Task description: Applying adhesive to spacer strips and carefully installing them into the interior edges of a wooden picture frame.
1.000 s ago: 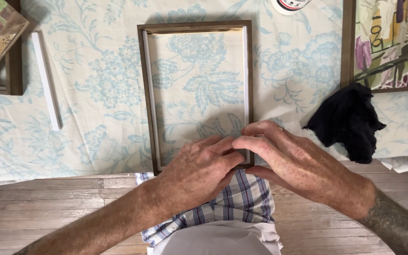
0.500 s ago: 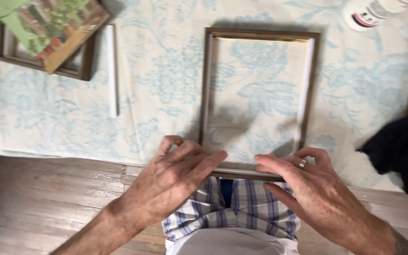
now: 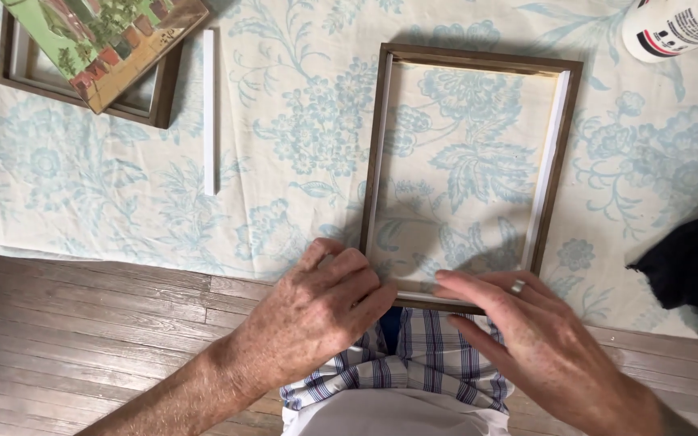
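Head view: left hand (image 3: 317,311) and right hand (image 3: 519,327), fingers flat and ungrasping, press down the rectangular dark-brown wooden frame's (image 3: 375,153) near rail; pressure should be even.

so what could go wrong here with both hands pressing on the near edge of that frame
The wooden frame hangs slightly past the floral cloth's near edge, so pressure from the left hand and right hand might tip or slide it. The white strip along the frame's right side could shift. The bottle lies nearby and might roll.
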